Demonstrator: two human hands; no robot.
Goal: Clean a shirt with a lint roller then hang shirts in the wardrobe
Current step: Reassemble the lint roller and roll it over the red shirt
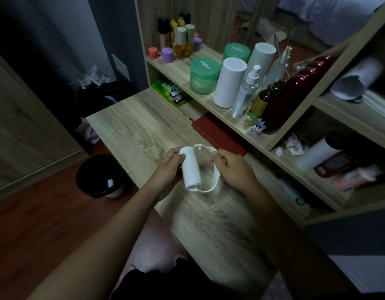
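Note:
A white lint roller [191,169] is held just above the wooden desk [144,126]. My left hand [169,172] is wrapped around the roller's white cylinder from the left. My right hand [232,167] pinches the thin white frame handle [213,182], which loops from the cylinder's far end around to its near end. No shirt or wardrobe interior is in view.
A shelf unit [209,98] behind the desk holds green jars, white cylinders, a spray bottle and small bottles. A red case [217,135] lies under the shelf. A black-lined bin [100,176] stands on the floor at the left. A wooden door panel [25,126] fills the far left.

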